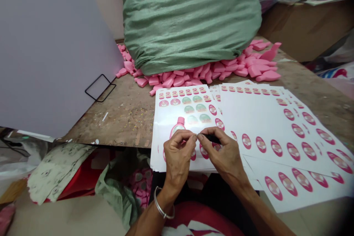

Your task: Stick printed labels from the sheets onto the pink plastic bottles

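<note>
My left hand (179, 156) and my right hand (222, 153) meet fingertip to fingertip above a sheet of stickers (168, 112). Both are closed in a pinch; whatever lies between the tips is too small to make out. A dark, slim object (211, 138) shows under the curled fingers of my right hand, its kind hidden. Just beyond my left fingers lies a small pink bottle (180, 121) with a pink cap, resting on the sheet and partly covered by the hand. Printed on the sheet are pink oval and pale green labels.
To the right, more sticker sheets (254, 107) overlap and overhang the table edge. Behind them, pink bottles (268, 70) spill from under a green sack (190, 18). A grey panel (49, 51) with a black wire frame (101, 88) stands left; a cardboard box (304, 25) is at back right.
</note>
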`<state>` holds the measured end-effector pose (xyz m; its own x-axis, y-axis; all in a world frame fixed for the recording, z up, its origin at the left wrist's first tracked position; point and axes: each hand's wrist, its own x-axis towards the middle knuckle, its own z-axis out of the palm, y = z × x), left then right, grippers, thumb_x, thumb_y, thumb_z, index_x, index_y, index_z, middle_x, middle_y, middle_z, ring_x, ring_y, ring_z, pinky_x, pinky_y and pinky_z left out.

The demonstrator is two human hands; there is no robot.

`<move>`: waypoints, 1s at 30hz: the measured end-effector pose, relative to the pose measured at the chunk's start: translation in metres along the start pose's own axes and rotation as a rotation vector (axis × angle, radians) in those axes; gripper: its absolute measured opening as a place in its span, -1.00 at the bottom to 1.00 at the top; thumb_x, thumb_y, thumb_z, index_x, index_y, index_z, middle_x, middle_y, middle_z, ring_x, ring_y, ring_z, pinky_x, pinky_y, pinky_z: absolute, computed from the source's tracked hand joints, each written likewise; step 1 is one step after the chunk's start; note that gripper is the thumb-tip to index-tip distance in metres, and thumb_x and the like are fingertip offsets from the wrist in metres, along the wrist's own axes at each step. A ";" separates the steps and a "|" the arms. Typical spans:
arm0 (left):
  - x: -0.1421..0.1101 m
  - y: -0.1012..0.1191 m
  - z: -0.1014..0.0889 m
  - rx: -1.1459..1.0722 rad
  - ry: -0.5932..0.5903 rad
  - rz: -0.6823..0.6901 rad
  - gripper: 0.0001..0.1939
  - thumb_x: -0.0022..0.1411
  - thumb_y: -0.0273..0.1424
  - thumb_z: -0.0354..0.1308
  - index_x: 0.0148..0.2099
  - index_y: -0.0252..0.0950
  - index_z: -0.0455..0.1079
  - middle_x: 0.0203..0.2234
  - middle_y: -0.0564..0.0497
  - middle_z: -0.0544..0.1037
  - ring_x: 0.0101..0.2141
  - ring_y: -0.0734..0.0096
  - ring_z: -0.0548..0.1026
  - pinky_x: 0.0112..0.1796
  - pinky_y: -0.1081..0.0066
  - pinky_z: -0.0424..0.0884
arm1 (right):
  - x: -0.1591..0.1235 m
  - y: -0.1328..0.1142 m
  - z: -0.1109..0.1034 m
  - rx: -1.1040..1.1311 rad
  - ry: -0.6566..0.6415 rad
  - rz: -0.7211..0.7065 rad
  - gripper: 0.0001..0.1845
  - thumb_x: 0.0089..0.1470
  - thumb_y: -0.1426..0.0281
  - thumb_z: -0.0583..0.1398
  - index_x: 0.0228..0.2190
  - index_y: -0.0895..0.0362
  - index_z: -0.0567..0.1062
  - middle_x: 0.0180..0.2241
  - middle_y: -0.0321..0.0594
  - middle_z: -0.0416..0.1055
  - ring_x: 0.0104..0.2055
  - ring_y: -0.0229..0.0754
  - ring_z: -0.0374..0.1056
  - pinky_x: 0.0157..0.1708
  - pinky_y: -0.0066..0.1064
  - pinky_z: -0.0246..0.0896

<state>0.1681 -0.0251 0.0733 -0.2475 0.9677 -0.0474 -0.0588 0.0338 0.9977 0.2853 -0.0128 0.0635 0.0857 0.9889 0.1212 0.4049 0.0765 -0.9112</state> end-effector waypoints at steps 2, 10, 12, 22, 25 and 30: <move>0.000 0.000 0.001 0.016 0.012 0.011 -0.90 0.10 -0.45 0.20 -0.46 -0.31 0.48 -0.48 0.04 0.49 -0.43 0.50 0.41 -0.37 0.52 0.34 | 0.001 -0.001 0.000 -0.009 0.007 0.001 -0.79 0.01 0.22 0.21 -0.47 0.12 0.45 -0.47 -0.23 0.42 -0.41 -0.19 0.33 -0.33 -0.33 0.26; -0.001 0.001 -0.001 0.008 -0.027 -0.021 -0.89 0.09 -0.44 0.21 -0.46 -0.32 0.51 -0.46 -0.01 0.51 -0.41 0.45 0.43 -0.41 0.50 0.35 | 0.007 0.008 -0.002 0.230 -0.114 0.182 -0.72 -0.08 0.18 0.26 -0.53 0.12 0.38 -0.65 -0.35 0.28 -0.63 -0.31 0.17 -0.62 -0.44 0.12; -0.002 0.001 -0.001 -0.006 -0.039 -0.031 -0.90 0.08 -0.43 0.22 -0.45 -0.32 0.53 -0.44 -0.01 0.51 -0.42 0.46 0.43 -0.44 0.51 0.35 | 0.009 0.011 -0.003 0.338 -0.163 0.249 -0.70 -0.09 0.15 0.27 -0.52 0.12 0.37 -0.67 -0.41 0.22 -0.67 -0.34 0.12 -0.64 -0.45 0.09; -0.002 0.000 -0.003 -0.044 -0.053 -0.073 -0.88 0.10 -0.40 0.21 -0.41 -0.32 0.54 -0.39 -0.03 0.52 -0.36 0.43 0.45 -0.36 0.49 0.38 | 0.004 0.005 -0.005 -0.043 0.037 -0.044 -0.83 0.02 0.26 0.20 -0.47 0.11 0.45 -0.45 -0.24 0.42 -0.38 -0.18 0.33 -0.29 -0.31 0.26; -0.002 0.001 -0.002 -0.032 -0.055 -0.054 -0.87 0.12 -0.40 0.20 -0.43 -0.31 0.52 -0.41 -0.01 0.52 -0.36 0.44 0.43 -0.33 0.49 0.37 | 0.001 0.004 -0.004 -0.102 0.055 -0.111 -0.83 0.05 0.27 0.18 -0.44 0.10 0.45 -0.43 -0.23 0.42 -0.36 -0.16 0.33 -0.28 -0.28 0.25; 0.000 0.002 0.000 -0.020 -0.028 -0.057 -0.88 0.09 -0.41 0.20 -0.45 -0.31 0.52 -0.44 0.00 0.52 -0.39 0.44 0.43 -0.36 0.49 0.36 | 0.001 0.003 -0.003 -0.142 0.081 -0.169 -0.86 0.06 0.28 0.17 -0.43 0.09 0.43 -0.43 -0.24 0.41 -0.36 -0.16 0.32 -0.26 -0.25 0.23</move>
<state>0.1678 -0.0255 0.0752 -0.2161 0.9710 -0.1020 -0.0911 0.0840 0.9923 0.2897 -0.0118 0.0618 0.0764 0.9495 0.3042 0.5435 0.2161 -0.8111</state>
